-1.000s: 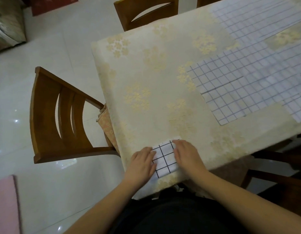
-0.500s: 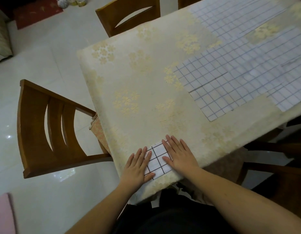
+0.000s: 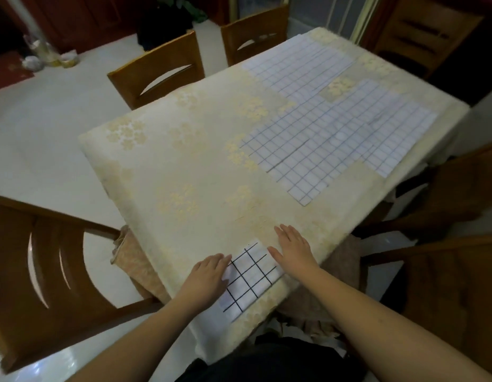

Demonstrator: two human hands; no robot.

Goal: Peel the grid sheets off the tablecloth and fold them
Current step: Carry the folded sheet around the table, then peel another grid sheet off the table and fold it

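The worktop (image 3: 184, 166) fills the middle of the view under a cream flowered tablecloth (image 3: 206, 150), which drapes over the near edge toward the person's dark lap. Wooden chairs ring it: one at nine o'clock (image 3: 46, 271), two at twelve o'clock (image 3: 159, 70), pushed in so the edges stay reachable.

Toward two o'clock lies the large patch of grid sheets (image 3: 330, 125), several pale squared pages overlapping and lying flat on the cloth, apparently not yet peeled; I judge these to be the bulk of the work left.

At six o'clock, right at the near edge, sits the folded grid sheet (image 3: 250, 277), a small bold-lined rectangle, probably kept close so both hands can press it without stretching.

The left hand (image 3: 206, 277) rests on the sheet's nine o'clock edge, its fingers (image 3: 220, 260) loosely curled and overlapping the paper, pinning it rather than pinching it as far as I can tell. The right hand (image 3: 294, 249) lies flat at the sheet's three o'clock side, its fingers (image 3: 283, 232) spread and straight on the cloth, gripping nothing, its inner edge just touching the paper. This looks like flattening a crease
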